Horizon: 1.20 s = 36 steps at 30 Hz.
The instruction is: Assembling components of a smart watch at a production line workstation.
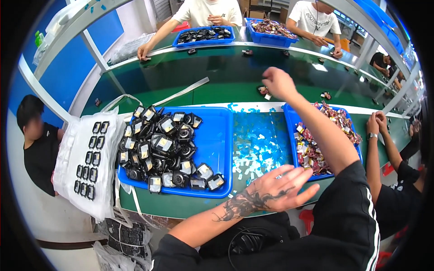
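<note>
Part (pixel 263 91) lay on the green belt (pixel 221 94), just by the curled right hand (pixel 279 85); blur, couldn't tell its grip. Left hand (pixel 285 189) spread, nothing seen in it. Left tray (pixel 210 144) held hard, squarish black housings (pixel 162 142); right tray (pixel 291 135), small reddish bits (pixel 332 119). Probably split by kind, within reach. Thin blue scraps (pixel 260 142) between.
</note>
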Each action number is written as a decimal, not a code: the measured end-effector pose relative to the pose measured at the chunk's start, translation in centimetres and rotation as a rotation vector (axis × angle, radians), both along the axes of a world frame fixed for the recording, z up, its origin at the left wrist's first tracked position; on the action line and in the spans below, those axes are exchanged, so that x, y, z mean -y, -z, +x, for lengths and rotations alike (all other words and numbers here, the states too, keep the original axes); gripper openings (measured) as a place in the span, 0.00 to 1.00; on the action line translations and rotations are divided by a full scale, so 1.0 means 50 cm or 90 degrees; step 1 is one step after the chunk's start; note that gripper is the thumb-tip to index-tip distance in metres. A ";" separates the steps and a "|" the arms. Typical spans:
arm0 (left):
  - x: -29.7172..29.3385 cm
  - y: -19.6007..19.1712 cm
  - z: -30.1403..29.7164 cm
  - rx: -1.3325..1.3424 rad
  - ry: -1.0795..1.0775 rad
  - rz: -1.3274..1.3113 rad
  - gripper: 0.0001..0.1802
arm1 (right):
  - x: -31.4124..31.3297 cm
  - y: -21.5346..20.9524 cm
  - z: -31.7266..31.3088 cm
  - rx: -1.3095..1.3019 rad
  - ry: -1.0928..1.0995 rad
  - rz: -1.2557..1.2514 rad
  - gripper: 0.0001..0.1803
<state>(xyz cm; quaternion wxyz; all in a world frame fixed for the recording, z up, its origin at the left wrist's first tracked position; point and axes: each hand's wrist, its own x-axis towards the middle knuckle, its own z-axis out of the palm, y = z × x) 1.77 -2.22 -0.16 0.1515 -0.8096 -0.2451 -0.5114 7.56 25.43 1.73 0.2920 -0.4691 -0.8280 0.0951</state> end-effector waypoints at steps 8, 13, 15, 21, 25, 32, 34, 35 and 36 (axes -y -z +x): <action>0.013 0.014 -0.003 0.045 0.201 0.181 0.22 | 0.392 0.017 -0.144 0.197 -0.558 -0.113 0.17; 0.023 0.017 -0.011 0.098 0.051 0.167 0.32 | 0.409 0.041 -0.129 0.132 -0.534 -0.143 0.12; 0.033 0.007 -0.022 0.110 -0.023 0.141 0.33 | 0.409 0.045 -0.124 0.120 -0.503 -0.113 0.10; 0.025 -0.001 -0.028 0.193 -0.110 0.126 0.32 | 0.413 0.005 -0.132 0.249 -0.535 -0.219 0.10; 0.020 0.008 -0.016 0.161 -0.083 0.207 0.29 | 0.405 0.021 -0.137 0.166 -0.467 -0.134 0.08; -0.028 -0.035 -0.052 0.425 -0.295 -0.158 0.28 | 0.345 -0.078 0.030 -0.269 -0.228 -0.032 0.09; -0.041 -0.029 -0.054 0.551 -0.052 -0.516 0.17 | 0.365 -0.105 0.087 -0.276 -0.233 -0.168 0.08; -0.044 -0.025 -0.060 0.617 0.121 -0.692 0.15 | 0.369 -0.111 0.107 -0.275 -0.256 -0.250 0.08; -0.032 -0.022 -0.059 0.685 0.170 -0.756 0.15 | 0.366 -0.115 0.126 -0.292 -0.291 -0.316 0.07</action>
